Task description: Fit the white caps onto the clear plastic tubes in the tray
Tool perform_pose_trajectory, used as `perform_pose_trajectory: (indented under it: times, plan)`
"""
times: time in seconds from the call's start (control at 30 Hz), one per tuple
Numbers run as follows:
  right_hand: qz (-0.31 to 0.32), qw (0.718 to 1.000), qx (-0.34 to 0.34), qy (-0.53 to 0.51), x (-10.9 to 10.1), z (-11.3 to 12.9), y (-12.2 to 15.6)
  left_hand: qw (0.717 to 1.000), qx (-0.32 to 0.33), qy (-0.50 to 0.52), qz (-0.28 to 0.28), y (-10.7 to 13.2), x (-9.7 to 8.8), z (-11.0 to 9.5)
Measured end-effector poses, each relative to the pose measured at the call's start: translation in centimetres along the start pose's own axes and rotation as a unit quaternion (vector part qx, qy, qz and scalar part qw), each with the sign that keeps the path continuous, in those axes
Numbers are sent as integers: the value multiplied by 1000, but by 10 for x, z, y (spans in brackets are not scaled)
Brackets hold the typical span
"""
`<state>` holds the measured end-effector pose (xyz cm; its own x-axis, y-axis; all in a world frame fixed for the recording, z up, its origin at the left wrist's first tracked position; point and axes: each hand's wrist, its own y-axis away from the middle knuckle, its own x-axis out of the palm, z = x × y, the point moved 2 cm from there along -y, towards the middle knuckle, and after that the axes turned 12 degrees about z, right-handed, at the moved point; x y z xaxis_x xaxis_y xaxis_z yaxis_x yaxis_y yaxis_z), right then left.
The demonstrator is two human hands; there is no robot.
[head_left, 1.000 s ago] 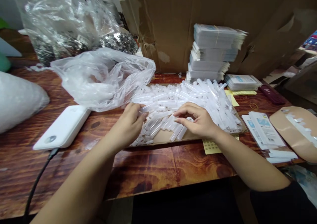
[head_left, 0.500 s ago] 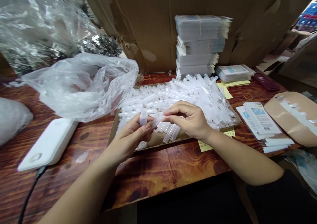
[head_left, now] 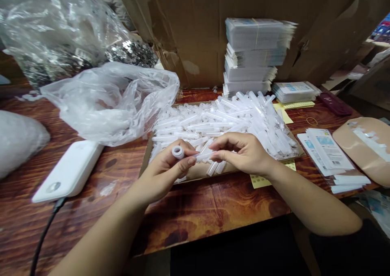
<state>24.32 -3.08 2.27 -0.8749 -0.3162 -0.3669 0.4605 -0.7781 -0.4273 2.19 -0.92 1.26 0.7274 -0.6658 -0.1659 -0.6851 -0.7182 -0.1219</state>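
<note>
My left hand pinches a small clear plastic tube with its round open end turned up towards me. My right hand grips a second clear tube by its end, lying sideways with its tip close to the left hand's fingers. Both hands hover over the near edge of a flat cardboard tray. A big heap of the same clear tubes fills that tray behind the hands.
A crumpled clear plastic bag lies left of the tray, a white device with a black cable nearer me. Banded stacks of packets stand against the cardboard wall. Printed slips and a tan pad lie at right.
Both hands rose from the heap, each with a tube. The left hand turned its tube so the open end faces up, and the right hand brought its tube alongside.
</note>
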Motion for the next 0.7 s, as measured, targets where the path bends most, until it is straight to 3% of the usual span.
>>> perform_pose_trajectory:
  times: [0.07, 0.2, 0.37, 0.57, 0.7]
  plan:
    - [16, 999, -11, 47, -2, 2, 0, 999, -2, -50, 2, 1, 1, -1]
    - [41, 979, -98, 174, -4, 7, 3, 997, -8, -79, 4, 2, 5, 0]
    - [64, 955, -147, 248, 2, 8, 7, 992, 10, -122, 10, 3, 12, 2]
    - [103, 964, -106, 220, 4, 2, 6, 980, 35, -193, 10, 3, 17, -2]
    - [163, 957, -8, 241, -14, 10, 1, 976, 22, -217, -25, -2, 18, 4]
